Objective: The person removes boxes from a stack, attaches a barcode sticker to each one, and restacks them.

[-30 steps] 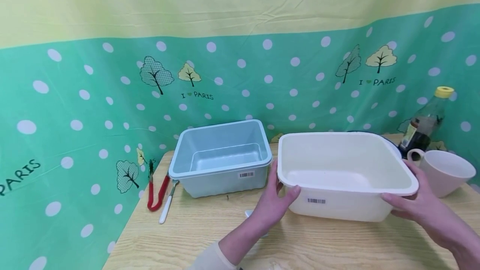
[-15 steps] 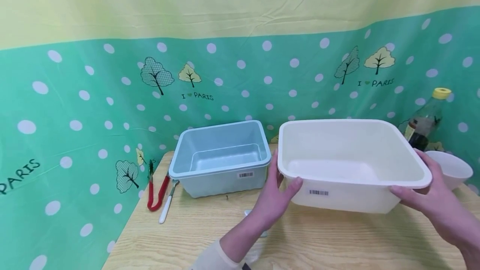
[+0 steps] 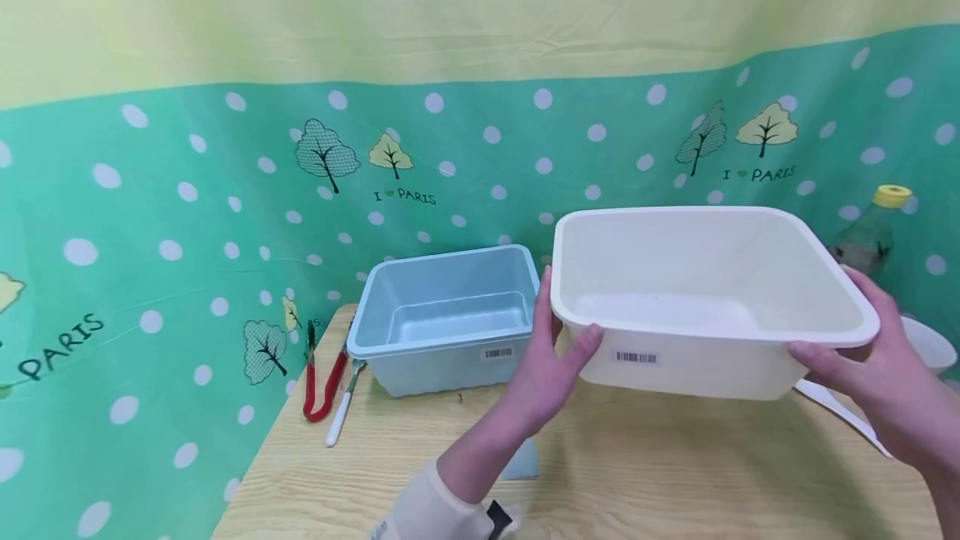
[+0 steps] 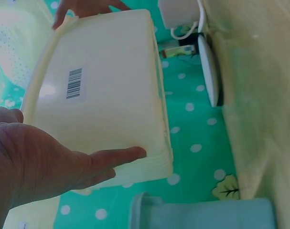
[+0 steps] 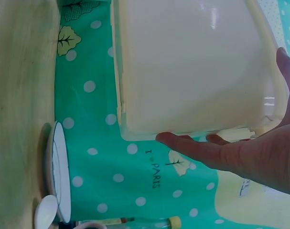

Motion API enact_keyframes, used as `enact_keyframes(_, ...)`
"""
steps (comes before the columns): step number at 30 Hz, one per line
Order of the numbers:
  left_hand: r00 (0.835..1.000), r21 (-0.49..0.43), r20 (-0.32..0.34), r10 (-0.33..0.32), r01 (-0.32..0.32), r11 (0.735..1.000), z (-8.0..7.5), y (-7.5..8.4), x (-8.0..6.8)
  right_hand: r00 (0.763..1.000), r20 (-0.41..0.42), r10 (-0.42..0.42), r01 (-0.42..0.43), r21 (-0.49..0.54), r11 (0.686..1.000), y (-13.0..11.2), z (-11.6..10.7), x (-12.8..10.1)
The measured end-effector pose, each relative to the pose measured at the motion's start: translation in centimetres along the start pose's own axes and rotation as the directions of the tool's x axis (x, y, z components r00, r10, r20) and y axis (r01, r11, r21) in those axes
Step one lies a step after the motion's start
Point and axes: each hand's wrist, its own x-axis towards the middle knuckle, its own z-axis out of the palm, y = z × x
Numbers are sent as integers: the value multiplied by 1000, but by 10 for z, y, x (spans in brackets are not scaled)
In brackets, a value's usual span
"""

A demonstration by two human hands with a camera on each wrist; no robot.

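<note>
Overhead, both hands, left hand point(image 3: 551, 369) and right hand point(image 3: 873, 373), gripping cream tub point(image 3: 705, 290) above wooden table point(image 3: 637, 473), dotted green backdrop point(image 3: 187, 215).

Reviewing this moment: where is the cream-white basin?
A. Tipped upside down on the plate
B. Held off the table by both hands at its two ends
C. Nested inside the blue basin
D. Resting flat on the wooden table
B: the cream-white basin hangs above the wooden table, with the left hand at one end and the right hand at the other.
</note>
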Motion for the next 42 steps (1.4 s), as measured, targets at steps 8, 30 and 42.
enact_keyframes(8,999,19,-32,32,-32,999,-13,22,8,1000,-4,-25,25,-47,999,-20,18,14)
enact_keyframes(30,989,62,-143,47,-39,997,-80,42,18,993,116,-19,31,-109,994,-41,80,60)
enact_keyframes(42,980,63,-189,61,-50,997,-122,40,10,990,132,-46,51,-36,998,-39,128,88)
